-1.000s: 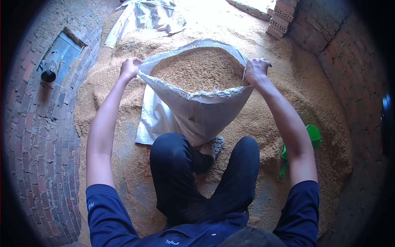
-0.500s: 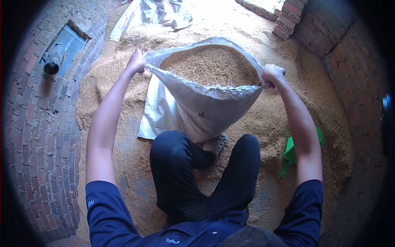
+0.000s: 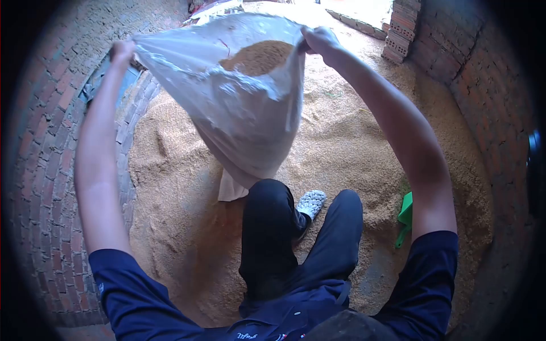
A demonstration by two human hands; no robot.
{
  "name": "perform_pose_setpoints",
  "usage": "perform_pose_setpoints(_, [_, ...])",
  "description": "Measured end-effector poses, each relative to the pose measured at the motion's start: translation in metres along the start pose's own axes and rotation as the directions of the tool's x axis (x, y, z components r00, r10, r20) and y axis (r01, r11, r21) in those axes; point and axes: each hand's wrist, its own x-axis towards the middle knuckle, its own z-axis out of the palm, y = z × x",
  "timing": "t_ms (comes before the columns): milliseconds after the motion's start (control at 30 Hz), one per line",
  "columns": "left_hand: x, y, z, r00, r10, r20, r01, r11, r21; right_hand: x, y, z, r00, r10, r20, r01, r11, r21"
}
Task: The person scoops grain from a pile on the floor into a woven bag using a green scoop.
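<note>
A large white woven sack (image 3: 244, 113) hangs stretched between my two hands, its mouth wide. Brown grainy material, like husks (image 3: 259, 58), shows inside it. My left hand (image 3: 123, 52) is closed on the left corner of the rim, out by the brick wall. On the right side of the rim, my right hand (image 3: 318, 41) is closed on the bunched edge. The bottom of the sack is near my left knee, and a loose pale piece of cloth or sacking (image 3: 232, 187) lies beneath it.
Loose husks (image 3: 341, 131) cover the floor in heaps. A green scoop (image 3: 405, 219) lies beside my right forearm. Curved brick walls (image 3: 51, 187) close in on both sides. Stacked hollow bricks (image 3: 401, 28) stand by the bright opening at the back.
Both hands have risen and moved left with the sack, lifting and tilting it. Its mouth is higher, and less of the husks inside shows. My right hand has come inward.
</note>
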Motion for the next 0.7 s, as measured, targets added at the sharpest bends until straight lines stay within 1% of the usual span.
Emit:
perform_pose_setpoints(33, [0.017, 0.004, -0.044, 0.989, 0.015, -0.149, 0.003, 0.993, 0.119, 0.014, -0.02, 0.002, 0.998, -0.045, -0.034, 0.048, 0.997, 0.065])
perform_pose_setpoints(67, [0.045, -0.002, -0.091, 0.99, 0.032, -0.137, -0.018, 0.994, 0.104, 0.03, -0.038, 0.003, 0.996, -0.073, -0.051, 0.082, 0.976, 0.201])
perform_pose_setpoints(100, [0.042, 0.015, -0.142, 0.96, 0.042, -0.278, -0.007, 0.992, 0.126, 0.02, -0.068, -0.002, 0.988, -0.141, -0.068, 0.155, 0.944, 0.292])
perform_pose_setpoints(133, [0.06, 0.01, -0.177, 0.957, -0.009, -0.289, 0.055, 0.987, 0.154, -0.004, -0.105, -0.018, 0.984, -0.175, -0.03, 0.171, 0.893, 0.415])
perform_pose_setpoints(167, [0.077, 0.006, -0.211, 0.952, -0.059, -0.3, 0.118, 0.977, 0.18, 0.023, -0.101, -0.016, 0.978, -0.206, 0.031, 0.166, 0.861, 0.481])
perform_pose_setpoints(233, [0.062, 0.031, -0.251, 0.922, -0.116, -0.369, 0.197, 0.962, 0.189, 0.014, -0.112, -0.031, 0.95, -0.312, 0.001, 0.28, 0.853, 0.44])
perform_pose_setpoints(267, [0.072, 0.038, -0.264, 0.867, 0.071, -0.493, 0.098, 0.946, 0.308, 0.012, -0.114, -0.04, 0.95, -0.313, -0.012, 0.286, 0.85, 0.442])
perform_pose_setpoints(300, [0.083, 0.042, -0.267, 0.777, 0.262, -0.573, 0.021, 0.898, 0.44, 0.009, -0.107, -0.048, 0.967, -0.256, 0.02, 0.23, 0.9, 0.371])
perform_pose_setpoints(333, [0.089, 0.054, -0.259, 0.783, 0.272, -0.56, 0.011, 0.893, 0.449, 0.006, -0.095, -0.052, 0.981, -0.188, 0.052, 0.165, 0.94, 0.298])
perform_pose_setpoints(367, [0.097, 0.068, -0.244, 0.826, 0.337, -0.452, -0.167, 0.912, 0.375, -0.002, -0.077, -0.053, 0.982, -0.179, 0.063, 0.156, 0.951, 0.267])
perform_pose_setpoints(400, [0.1, 0.085, -0.231, 0.84, 0.41, -0.357, -0.331, 0.907, 0.262, -0.006, -0.054, -0.056, 0.982, -0.18, 0.065, 0.161, 0.961, 0.227])
perform_pose_setpoints(433, [0.079, 0.108, -0.204, 0.882, 0.378, -0.283, -0.32, 0.919, 0.23, -0.003, -0.019, -0.06, 0.992, -0.055, 0.113, 0.036, 0.987, 0.16])
perform_pose_setpoints(467, [0.044, 0.138, -0.163, 0.914, 0.353, -0.201, -0.314, 0.928, 0.202, -0.005, 0.018, -0.063, 0.978, 0.059, 0.2, -0.074, 0.995, 0.07])
perform_pose_setpoints(500, [0.012, 0.153, -0.12, 0.895, 0.402, -0.195, -0.393, 0.916, 0.087, -0.019, 0.052, -0.065, 0.959, 0.17, 0.229, -0.163, 0.985, -0.049])
perform_pose_setpoints(533, [-0.02, 0.166, -0.071, 0.891, 0.39, -0.234, -0.408, 0.913, -0.032, -0.036, 0.077, -0.065, 0.917, 0.331, 0.222, -0.271, 0.927, -0.26])
perform_pose_setpoints(567, [-0.071, 0.181, -0.036, 0.913, 0.386, -0.133, -0.395, 0.918, -0.046, -0.047, 0.121, -0.063, 0.893, 0.403, 0.199, -0.305, 0.868, -0.392])
perform_pose_setpoints(600, [-0.1, 0.183, 0.007, 0.888, 0.449, -0.097, -0.458, 0.883, -0.107, -0.071, 0.147, -0.059, 0.882, 0.435, 0.183, -0.357, 0.868, -0.345])
perform_pose_setpoints(633, [-0.133, 0.192, 0.04, 0.886, 0.464, 0.015, -0.457, 0.877, -0.147, -0.09, 0.174, -0.051, 0.858, 0.5, 0.114, -0.445, 0.836, -0.32])
perform_pose_setpoints(667, [-0.176, 0.206, 0.067, 0.847, 0.526, -0.071, -0.53, 0.83, -0.172, -0.101, 0.214, -0.041, 0.849, 0.524, 0.068, -0.476, 0.814, -0.333])
perform_pose_setpoints(700, [-0.221, 0.224, 0.076, 0.824, 0.567, 0.002, -0.554, 0.807, -0.204, -0.115, 0.236, -0.032, 0.814, 0.579, 0.052, -0.523, 0.769, -0.367])
